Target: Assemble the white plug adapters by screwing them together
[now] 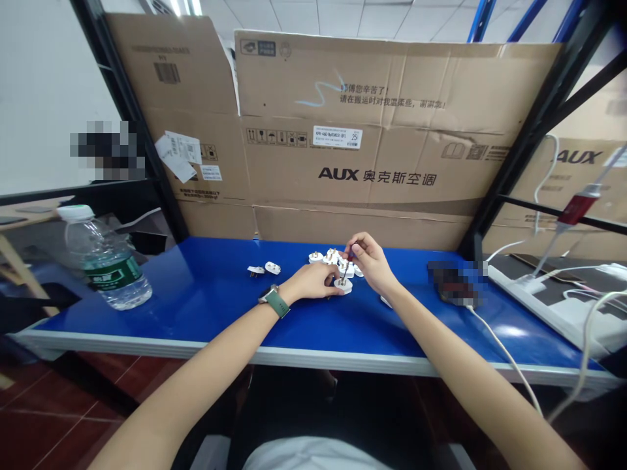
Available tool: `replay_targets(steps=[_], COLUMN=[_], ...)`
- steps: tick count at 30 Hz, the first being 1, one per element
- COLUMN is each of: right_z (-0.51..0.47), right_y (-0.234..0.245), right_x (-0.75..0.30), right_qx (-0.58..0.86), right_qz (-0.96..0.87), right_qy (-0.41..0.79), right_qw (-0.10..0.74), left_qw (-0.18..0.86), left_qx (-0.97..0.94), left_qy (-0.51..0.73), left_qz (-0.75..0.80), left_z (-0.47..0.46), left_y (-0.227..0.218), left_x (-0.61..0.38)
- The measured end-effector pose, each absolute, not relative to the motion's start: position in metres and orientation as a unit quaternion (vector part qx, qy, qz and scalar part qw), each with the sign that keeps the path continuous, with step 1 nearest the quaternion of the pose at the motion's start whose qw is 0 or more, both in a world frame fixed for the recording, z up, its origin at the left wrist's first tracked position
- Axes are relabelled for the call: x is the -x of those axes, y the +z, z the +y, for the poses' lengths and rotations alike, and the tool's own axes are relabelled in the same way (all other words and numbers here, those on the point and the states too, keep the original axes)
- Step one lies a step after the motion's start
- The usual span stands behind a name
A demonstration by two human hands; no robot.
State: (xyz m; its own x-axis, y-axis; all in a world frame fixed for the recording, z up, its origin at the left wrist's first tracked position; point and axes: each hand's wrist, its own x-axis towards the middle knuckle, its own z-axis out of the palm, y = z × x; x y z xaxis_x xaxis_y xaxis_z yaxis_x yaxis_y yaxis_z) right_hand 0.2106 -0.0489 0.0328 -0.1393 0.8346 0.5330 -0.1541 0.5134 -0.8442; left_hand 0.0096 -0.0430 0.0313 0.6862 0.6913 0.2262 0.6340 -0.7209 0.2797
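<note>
My left hand (316, 281), with a green-strapped watch (275, 301) on its wrist, is closed on a small white plug (343, 285) low over the blue table. Above that plug my right hand (368, 256) pinches a screwdriver (351, 252) with a dark red handle. Its shaft points down at the plug's top; whether the tip sits in a screw is too small to tell. Just behind the hands several more white plugs (331, 256) lie in a cluster, partly hidden by my fingers. Two white plug pieces (272, 267) rest farther left, one showing its pins.
A water bottle (110, 261) stands at the table's left end. On the right lie a phone-like device (453, 284) with a cable and a white power strip (539, 310) with several cords. Cardboard (372, 150) walls the back; another white piece (386, 301) is beneath my right forearm.
</note>
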Motion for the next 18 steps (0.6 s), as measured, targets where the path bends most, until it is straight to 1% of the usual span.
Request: replay_targets(steps=[8, 14, 18], right_z=[-0.0485, -0.0444, -0.0436], right_y=[0.0343, 0.0300, 0.0298], right_x=[-0.2111, -0.2124, -0.2127], right_qx=[0.263, 0.238, 0.240], right_qz=[-0.612, -0.601, -0.593], right_qy=[0.424, 0.436, 0.443], right_qw=[0.613, 0.626, 0.628], left_qw=[0.052, -0.032, -0.068], left_qx=[-0.924, -0.939, -0.941], left_qy=[0.147, 0.117, 0.107], left_qz=[0.350, 0.323, 0.314], left_z=[-0.0461, -0.0497, -0.0498], left_y=[0.0345, 0.0362, 0.0334], left_x=[-0.0088, -0.0087, -0.0086])
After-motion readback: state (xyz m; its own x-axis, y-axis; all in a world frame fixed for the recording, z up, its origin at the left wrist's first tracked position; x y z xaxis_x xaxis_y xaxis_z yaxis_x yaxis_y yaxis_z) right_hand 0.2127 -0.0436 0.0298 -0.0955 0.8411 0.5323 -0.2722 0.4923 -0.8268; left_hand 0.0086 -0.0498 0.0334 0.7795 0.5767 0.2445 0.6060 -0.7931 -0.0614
